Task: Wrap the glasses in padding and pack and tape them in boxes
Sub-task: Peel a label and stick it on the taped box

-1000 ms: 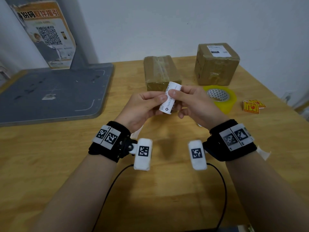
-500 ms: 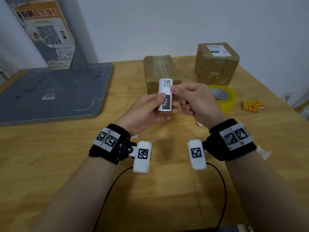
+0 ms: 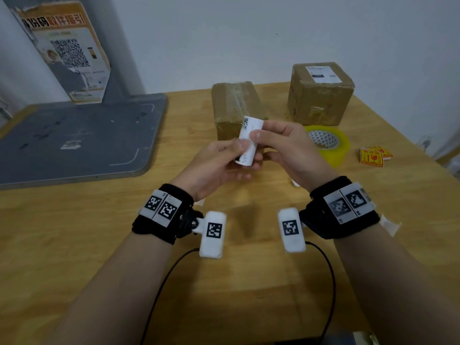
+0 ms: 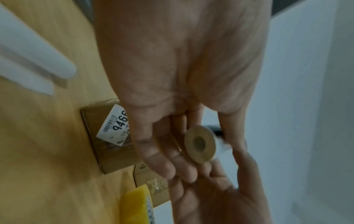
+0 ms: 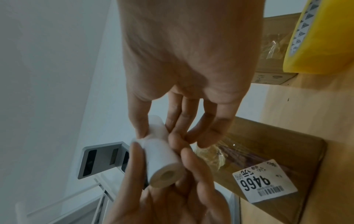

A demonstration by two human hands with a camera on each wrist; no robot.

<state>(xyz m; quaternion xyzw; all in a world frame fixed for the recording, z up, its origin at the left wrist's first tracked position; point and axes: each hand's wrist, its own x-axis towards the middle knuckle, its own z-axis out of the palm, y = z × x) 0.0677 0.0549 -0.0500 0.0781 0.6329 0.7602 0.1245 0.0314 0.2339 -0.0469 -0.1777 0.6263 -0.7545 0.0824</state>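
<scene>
White label roll (image 3: 248, 143) is pinched between thumb and fingers of both the left hand (image 3: 219, 165) and right hand (image 3: 291, 150), with two taped boxes (image 3: 236, 105) just beyond the fingers.

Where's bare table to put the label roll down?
Bare wood lies in front of both wrists on the table, and between the grey board and taped box. Crowded at right: tape roll, stickers, labelled box.
</scene>
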